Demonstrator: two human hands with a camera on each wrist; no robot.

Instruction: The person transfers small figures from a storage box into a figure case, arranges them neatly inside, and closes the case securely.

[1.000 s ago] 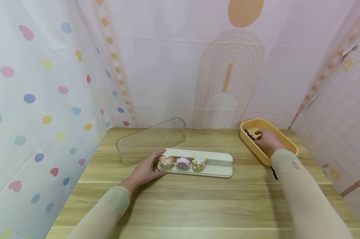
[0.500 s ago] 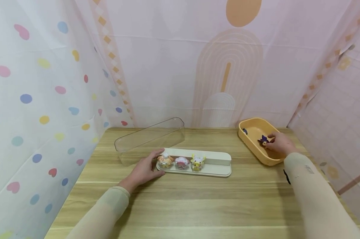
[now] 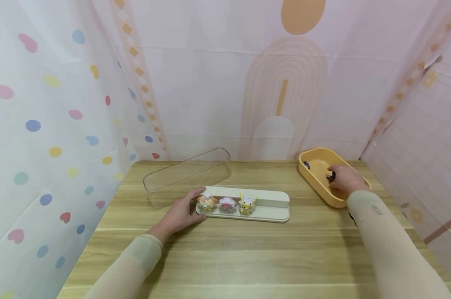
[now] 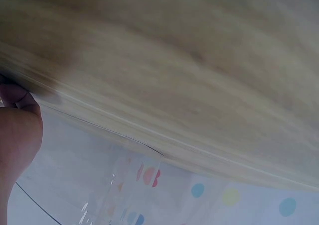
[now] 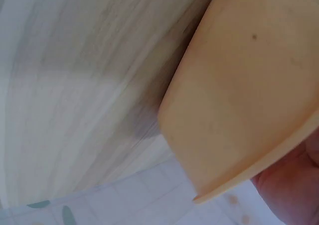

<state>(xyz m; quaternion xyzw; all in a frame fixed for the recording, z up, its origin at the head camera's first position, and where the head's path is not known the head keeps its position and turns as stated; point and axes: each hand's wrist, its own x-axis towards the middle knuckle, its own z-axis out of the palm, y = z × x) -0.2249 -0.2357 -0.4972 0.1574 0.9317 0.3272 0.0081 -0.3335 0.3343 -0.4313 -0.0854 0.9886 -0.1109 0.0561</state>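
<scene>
In the head view, my left hand (image 3: 180,211) holds the left end of a cream display base (image 3: 272,212), its thumb at the front edge and fingers at the back. On the base stand three small toy figurines: an orange one (image 3: 207,202), a pink and white one (image 3: 227,204) and a yellow and white one (image 3: 246,204). My right hand (image 3: 346,179) reaches into a yellow bin (image 3: 319,185) and pinches a dark purple figurine (image 3: 331,177), mostly hidden by the fingers. A small dark blue item (image 3: 307,165) lies in the bin's far left corner.
Behind the base a clear plastic cover (image 3: 189,174) lies on the wooden table (image 3: 225,257). Patterned cloth walls (image 3: 203,95) rise at the back and both sides. The bin's outer wall (image 5: 239,95) fills much of the right wrist view.
My right hand has shifted from the bin's far left side toward its middle, where the purple figurine now is. My left hand and the three figurines on the base have stayed put.
</scene>
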